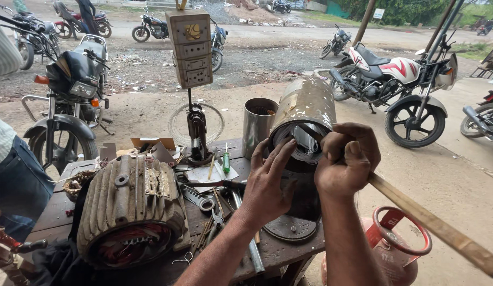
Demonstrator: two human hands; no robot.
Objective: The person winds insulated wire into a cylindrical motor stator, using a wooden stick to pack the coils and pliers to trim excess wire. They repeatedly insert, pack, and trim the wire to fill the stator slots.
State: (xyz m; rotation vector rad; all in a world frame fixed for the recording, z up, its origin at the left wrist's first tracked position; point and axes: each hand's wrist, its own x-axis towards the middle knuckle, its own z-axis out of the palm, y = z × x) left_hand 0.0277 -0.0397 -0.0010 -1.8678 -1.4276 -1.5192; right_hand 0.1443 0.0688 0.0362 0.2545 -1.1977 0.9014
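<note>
My left hand [267, 182] rests with spread fingers against the open end of a steel motor stator cylinder [305, 106], touching the wire windings [305, 143] inside. My right hand [346, 159] is closed around a long wooden stick [432, 225], whose far tip goes into the cylinder's mouth. The cylinder is tilted and stands on a round metal base [289, 229] on the wooden workbench [278, 254].
A ribbed motor housing [130, 204] lies at the bench's left. A steel can [257, 124], a green screwdriver [226, 159], tape roll [207, 204], a switchboard on a stand [191, 47], a red gas cylinder [389, 243], parked motorcycles [72, 100] and a person at left [8, 164].
</note>
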